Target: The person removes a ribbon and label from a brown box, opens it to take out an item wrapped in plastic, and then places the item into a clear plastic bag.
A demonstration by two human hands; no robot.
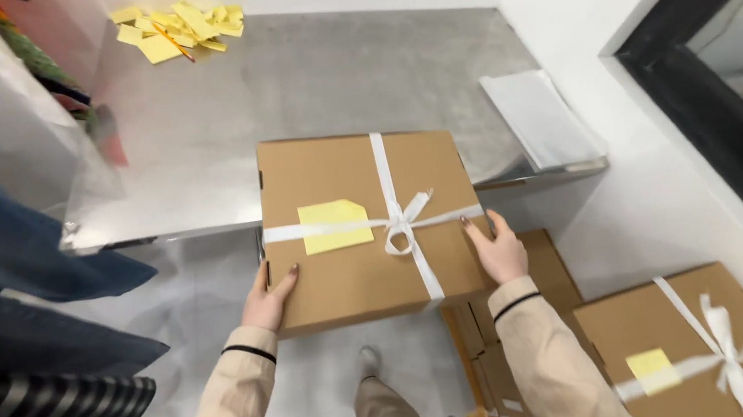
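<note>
Brown cardboard box w/ white ribbon bow [364, 228]: already tied, yellow note attached. Left hand [269, 300] & right hand [497, 250] grasp its sides; half on steel table [198, 135].

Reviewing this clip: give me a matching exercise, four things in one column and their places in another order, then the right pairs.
Things:
1. Held cardboard box
2. Second ribboned box
3. Loose yellow notes
4. White sheets

Places:
A. Far left corner of the steel table
B. Low at the right, by the white wall
C. Between the left hand and right hand, at the table's near edge
D. Right end of the table

Pairs: 1-C, 2-B, 3-A, 4-D
</note>
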